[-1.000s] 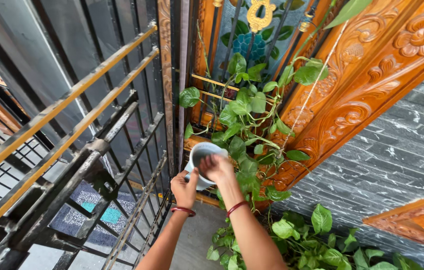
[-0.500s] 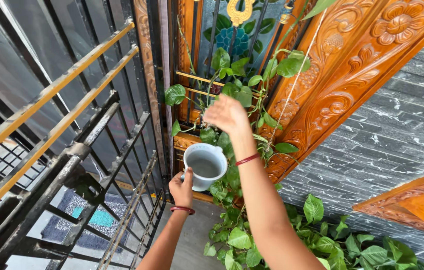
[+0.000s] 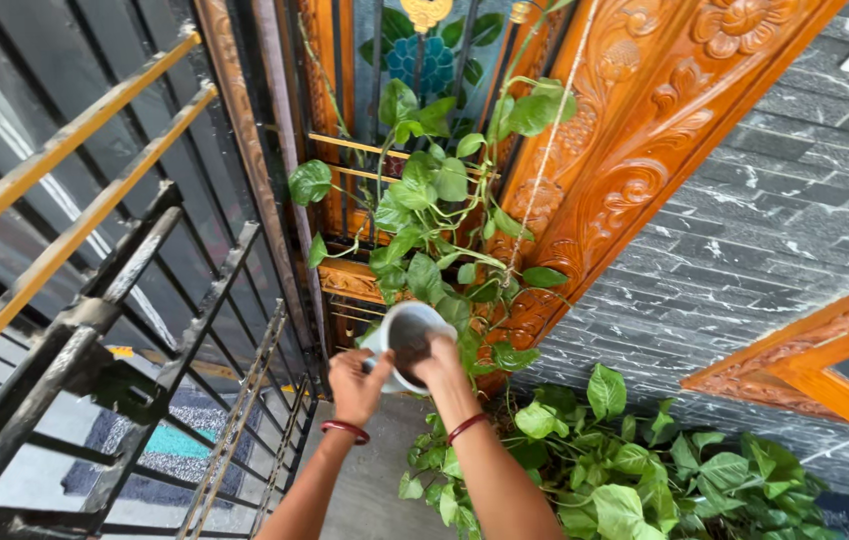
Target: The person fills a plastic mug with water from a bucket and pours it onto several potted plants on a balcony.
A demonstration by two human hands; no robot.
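Nearest the camera, two forearms rise from six o'clock, each wrist ringed by a red bangle. The left hand is closed around the side of a pale grey mug, holding it upright just below the middle of the view. The right hand now dips into the mug's mouth with fingers curled down over the rim; half a second ago it was stretched up and open among the leaves at twelve o'clock, so it has come back to the mug, which by this reading means another scoop of water is being taken. Whether the fingers inside are cupped or spread cannot be told.

At four o'clock, low on the floor, a spread of green vine leaves lies against the dark stone-clad wall. At eight o'clock a black metal stair railing with yellow bars runs down to a patterned mat.

Farther off, at twelve o'clock, the climbing money plant trails up a barred window beside a carved orange wooden door frame.
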